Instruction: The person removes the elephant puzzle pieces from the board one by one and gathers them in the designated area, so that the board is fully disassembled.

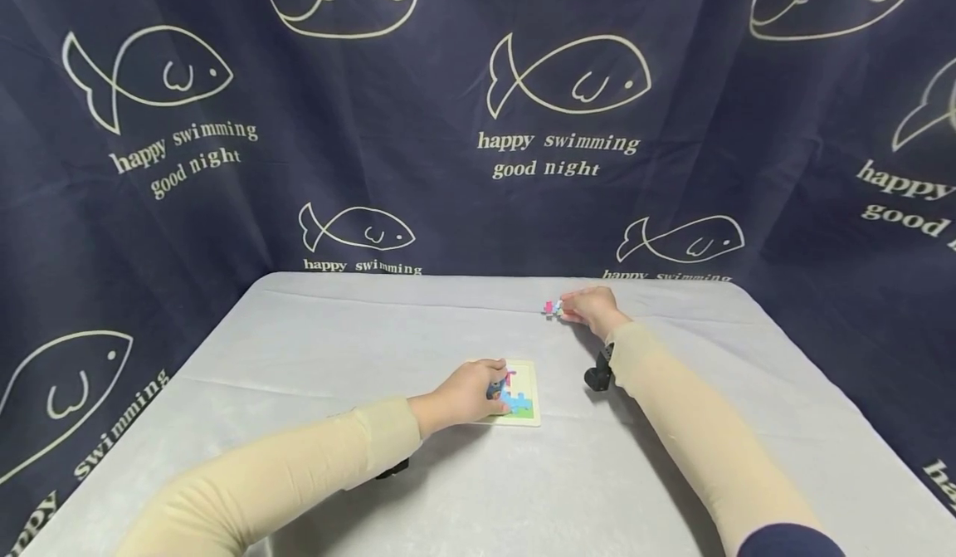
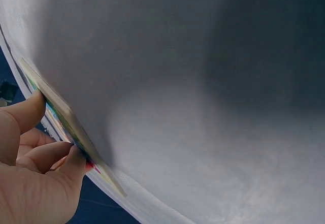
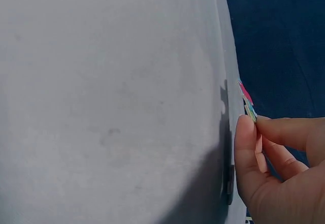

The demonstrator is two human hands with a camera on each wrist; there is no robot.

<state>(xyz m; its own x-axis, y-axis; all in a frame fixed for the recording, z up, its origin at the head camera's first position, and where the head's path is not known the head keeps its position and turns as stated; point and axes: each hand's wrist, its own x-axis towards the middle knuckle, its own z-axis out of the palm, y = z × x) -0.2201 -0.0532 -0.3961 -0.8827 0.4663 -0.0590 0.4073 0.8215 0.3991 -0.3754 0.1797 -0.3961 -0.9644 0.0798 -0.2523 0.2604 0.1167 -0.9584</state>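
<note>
Pinching a pink-and-blue bit of jigsaw [image 1: 549,307] between thumb and fingertips near the far edge of the table [image 1: 373,333], the right hand [image 1: 595,310] is beyond and rightward of the jigsaw board [image 1: 527,381], where the left hand [image 1: 466,392] rests, thumb and fingers parted.

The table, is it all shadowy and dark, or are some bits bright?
Some bits are brighter. Head view: the table looks pale, with soft shadows beside the left sleeve and right sleeve; left wrist view: darkest at upper right, paler below; right wrist view: a dark shadow near the right hand, greyer elsewhere.
</note>
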